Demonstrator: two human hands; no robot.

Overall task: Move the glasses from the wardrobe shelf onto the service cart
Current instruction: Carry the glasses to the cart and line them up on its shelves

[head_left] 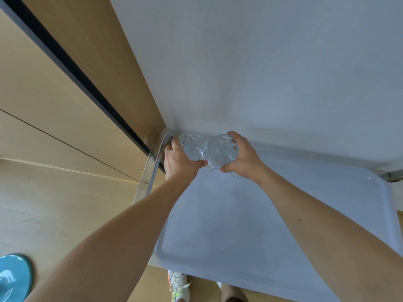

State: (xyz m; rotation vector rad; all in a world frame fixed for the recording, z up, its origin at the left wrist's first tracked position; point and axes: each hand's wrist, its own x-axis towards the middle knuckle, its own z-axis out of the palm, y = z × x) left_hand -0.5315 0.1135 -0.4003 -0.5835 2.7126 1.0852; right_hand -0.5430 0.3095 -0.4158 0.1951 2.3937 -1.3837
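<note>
Two clear faceted drinking glasses held over the far corner of the pale service cart tray.

The left hand (177, 159) has its grip wrapped round the left clear faceted glass (193, 147); the right hand (244, 158) grasps the right clear faceted glass (222, 150); the two glasses touch side by side, above the white rimmed cart top (250, 225) near its curved metal handle (150, 168), beside a white wall (261, 62); whether they rest on the tray cannot be told.

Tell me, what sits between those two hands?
In the head view, two clear cut-glass tumblers side by side: the left hand grips the left tumbler, the right hand grips the right tumbler, over the cart's white tray.
</note>
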